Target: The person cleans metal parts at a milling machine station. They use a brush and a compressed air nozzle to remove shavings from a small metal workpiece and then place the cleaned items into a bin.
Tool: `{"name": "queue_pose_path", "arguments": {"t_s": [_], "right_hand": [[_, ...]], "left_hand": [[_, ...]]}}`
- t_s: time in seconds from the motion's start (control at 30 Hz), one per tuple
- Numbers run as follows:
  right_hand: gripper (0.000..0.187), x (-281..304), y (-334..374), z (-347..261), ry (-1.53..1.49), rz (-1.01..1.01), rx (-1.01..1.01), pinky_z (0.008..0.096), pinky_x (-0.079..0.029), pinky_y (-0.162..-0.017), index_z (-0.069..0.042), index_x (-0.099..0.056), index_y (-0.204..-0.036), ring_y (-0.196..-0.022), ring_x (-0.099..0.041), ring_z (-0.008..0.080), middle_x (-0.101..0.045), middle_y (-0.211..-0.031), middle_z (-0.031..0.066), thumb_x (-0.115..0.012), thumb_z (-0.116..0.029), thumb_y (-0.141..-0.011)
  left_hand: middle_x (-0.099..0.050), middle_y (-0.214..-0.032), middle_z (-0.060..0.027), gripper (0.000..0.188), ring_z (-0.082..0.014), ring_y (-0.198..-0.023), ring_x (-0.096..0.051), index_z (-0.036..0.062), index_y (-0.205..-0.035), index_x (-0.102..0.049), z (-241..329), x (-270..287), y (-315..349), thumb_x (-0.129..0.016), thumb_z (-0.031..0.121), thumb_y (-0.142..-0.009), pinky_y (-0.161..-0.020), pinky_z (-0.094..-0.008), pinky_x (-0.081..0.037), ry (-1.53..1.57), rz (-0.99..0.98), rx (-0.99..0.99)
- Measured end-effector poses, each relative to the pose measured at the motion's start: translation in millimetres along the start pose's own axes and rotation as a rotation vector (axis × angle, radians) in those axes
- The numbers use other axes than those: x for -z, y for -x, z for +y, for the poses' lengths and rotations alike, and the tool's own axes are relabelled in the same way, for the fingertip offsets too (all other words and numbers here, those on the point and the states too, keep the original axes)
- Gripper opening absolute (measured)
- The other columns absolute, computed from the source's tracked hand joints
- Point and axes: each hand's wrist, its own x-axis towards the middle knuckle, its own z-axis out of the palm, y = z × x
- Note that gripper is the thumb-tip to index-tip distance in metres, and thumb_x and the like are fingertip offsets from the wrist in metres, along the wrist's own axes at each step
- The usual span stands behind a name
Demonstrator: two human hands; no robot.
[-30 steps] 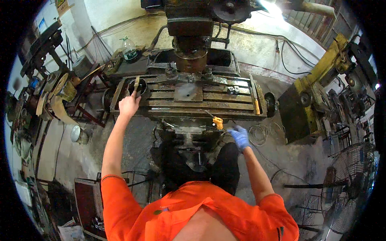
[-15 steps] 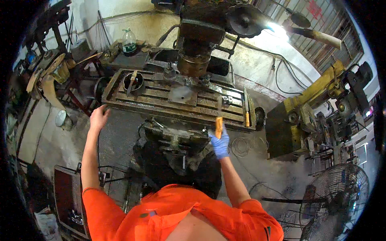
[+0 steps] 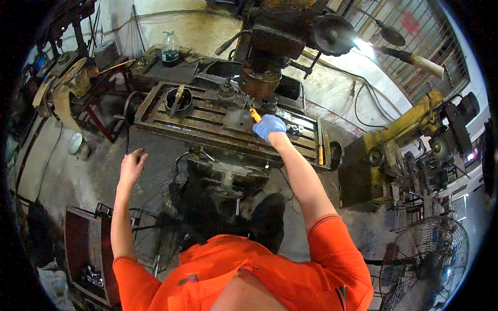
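My right hand (image 3: 269, 127), in a blue glove, is closed around a hand tool with an orange-yellow handle (image 3: 254, 115). It reaches over the slotted machine table (image 3: 199, 120), beside a flat metal plate (image 3: 237, 119) and below the machine's spindle head (image 3: 259, 83). The tool's working end cannot be made out. My bare left hand (image 3: 134, 165) hangs in front of the table's left part, holding nothing, its fingers loosely apart. On the table's left stands a round pot (image 3: 182, 106) with a brush-like tool (image 3: 178, 97) lying across it.
A long blade-like tool with a yellow handle (image 3: 320, 154) lies at the table's right end. A handwheel (image 3: 336, 154) juts out beside it. A caged fan (image 3: 423, 259) stands at lower right, a metal bucket (image 3: 78, 145) at left, a clear bottle (image 3: 170, 49) behind.
My right hand has moved forward and left with the orange-handled tool, from the table's front edge to over the plate. My left hand has drawn back slightly toward me.
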Motion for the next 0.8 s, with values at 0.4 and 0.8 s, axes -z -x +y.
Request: {"name": "queue_pose_path", "arguments": {"t_s": [0.4, 0.8], "right_hand": [[0.046, 1, 57, 51, -0.115, -0.106, 0.018, 0.0406, -0.046, -0.074, 0.001, -0.064, -0.079, -0.083, -0.06, 0.0362, -0.061, -0.082, 0.0253, -0.054, -0.043, -0.071], [0.035, -70, 190, -46, -0.332, -0.374, 0.604, 0.0396, -0.044, -0.057, -0.004, -0.063, -0.073, -0.065, -0.059, 0.0347, -0.059, -0.067, 0.0193, -0.061, -0.04, -0.075]], "left_hand": [[-0.062, -0.093, -0.0153, 0.039, -0.017, -0.072, -0.059, -0.0043, -0.108, -0.055, 24, -66, -14, -0.051, 0.0, -0.07, -0.065, -0.0286, -0.047, 0.386, -0.048, -0.106], [-0.052, -0.065, -0.0022, 0.027, -0.0133, -0.055, -0.053, -0.0055, -0.103, -0.055, 44, -115, 36, -0.051, 0.016, -0.087, -0.066, -0.0323, -0.053, 1.4, -0.211, 0.359]]}}
